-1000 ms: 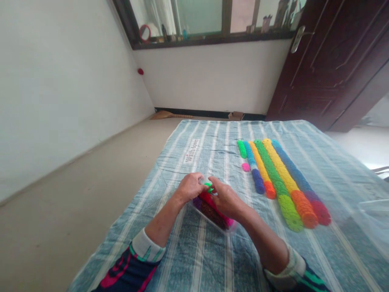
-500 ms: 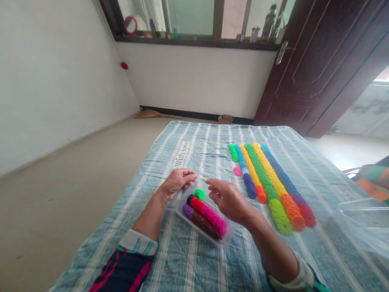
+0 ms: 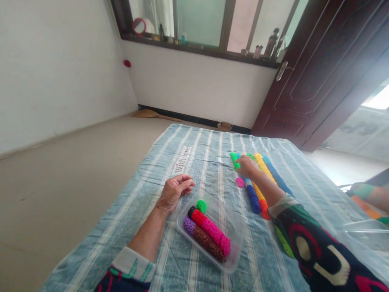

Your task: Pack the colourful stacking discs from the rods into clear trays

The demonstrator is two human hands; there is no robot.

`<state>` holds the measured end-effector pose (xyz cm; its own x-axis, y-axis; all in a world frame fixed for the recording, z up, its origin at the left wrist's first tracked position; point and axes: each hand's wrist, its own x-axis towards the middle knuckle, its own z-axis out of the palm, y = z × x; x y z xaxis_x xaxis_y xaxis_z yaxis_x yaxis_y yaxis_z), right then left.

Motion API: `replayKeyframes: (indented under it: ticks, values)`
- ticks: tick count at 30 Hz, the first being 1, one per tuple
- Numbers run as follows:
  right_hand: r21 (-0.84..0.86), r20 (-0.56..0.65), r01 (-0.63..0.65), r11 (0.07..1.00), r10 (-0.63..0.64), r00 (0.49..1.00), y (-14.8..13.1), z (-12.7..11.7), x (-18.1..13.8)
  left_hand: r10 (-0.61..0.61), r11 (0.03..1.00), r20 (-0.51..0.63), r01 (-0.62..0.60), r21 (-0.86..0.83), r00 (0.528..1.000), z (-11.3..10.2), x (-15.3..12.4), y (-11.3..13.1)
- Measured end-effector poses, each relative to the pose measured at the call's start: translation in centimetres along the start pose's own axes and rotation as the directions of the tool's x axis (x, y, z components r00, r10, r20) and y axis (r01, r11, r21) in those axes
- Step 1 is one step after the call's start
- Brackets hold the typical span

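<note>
A clear plastic tray point(image 3: 235, 243) lies on the striped cloth and holds rolls of stacked coloured discs: pink and red point(image 3: 212, 231), brown and purple point(image 3: 203, 237), and a green disc point(image 3: 201, 206) at the far end. My left hand point(image 3: 174, 190) rests on the cloth beside the tray's far left corner, fingers loosely curled and holding nothing. My right hand point(image 3: 246, 165) is stretched out to the far end of the rows, fingertips pinched at the short green row point(image 3: 233, 159). What the pinch holds is hidden. A single pink disc point(image 3: 240, 182) lies just below that hand.
Long rows of discs, blue point(image 3: 251, 194), orange, yellow point(image 3: 261, 162) and more, lie side by side on the blue striped cloth point(image 3: 206, 162), partly under my right arm. Bare floor lies left, a dark door at the back right. A crumpled clear plastic sheet point(image 3: 361, 231) covers the right.
My right hand left the tray and reached forward to the far green row. My left hand drew back slightly from the tray. The camera view tilted and shifted.
</note>
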<state>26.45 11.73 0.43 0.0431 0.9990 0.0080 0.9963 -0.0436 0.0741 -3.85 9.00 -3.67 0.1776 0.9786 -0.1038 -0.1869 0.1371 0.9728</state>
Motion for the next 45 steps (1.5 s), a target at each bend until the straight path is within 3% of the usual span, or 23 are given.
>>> replayKeyframes:
  ticks: [20,25,27,28,31,35,37,45]
  values:
    - [-0.082,0.042,0.092,0.992,-0.089,0.995,0.0,-0.1,1.2,0.01,1.0,0.007,-0.01,-0.011,1.0,0.3,0.0,0.1]
    - [-0.046,0.028,0.13,0.99,-0.129,0.991,-0.5,-1.9,0.4,0.012,1.0,0.011,-0.012,-0.012,1.0,0.4,0.0,-0.1]
    - [0.01,0.013,0.205,0.979,-0.205,0.979,-1.4,-3.2,-1.0,0.009,1.0,0.011,-0.009,-0.009,1.0,0.5,0.0,-0.2]
    - [0.055,0.0,0.266,0.962,-0.266,0.964,-2.1,-3.9,-1.9,0.009,1.0,0.01,-0.009,-0.003,1.0,0.6,0.0,-0.2]
    - [0.291,-0.091,0.55,0.783,-0.55,0.83,-5.0,-5.5,-5.5,0.018,1.0,0.01,-0.018,0.017,1.0,0.7,0.0,-0.2]
    - [0.259,-0.063,0.755,0.603,-0.769,0.636,-8.7,-5.8,-9.5,0.045,0.999,0.024,-0.045,0.008,0.999,0.8,-0.1,-0.3]
    - [0.197,-0.001,0.781,0.593,-0.796,0.605,-10.0,-5.5,-10.4,0.051,0.999,0.029,-0.052,0.009,0.998,0.7,-0.1,-0.3]
    - [-0.012,0.148,0.801,0.599,-0.791,0.594,-12.2,-3.5,-10.7,0.051,0.999,0.029,-0.052,0.007,0.998,0.7,-0.1,-0.5]
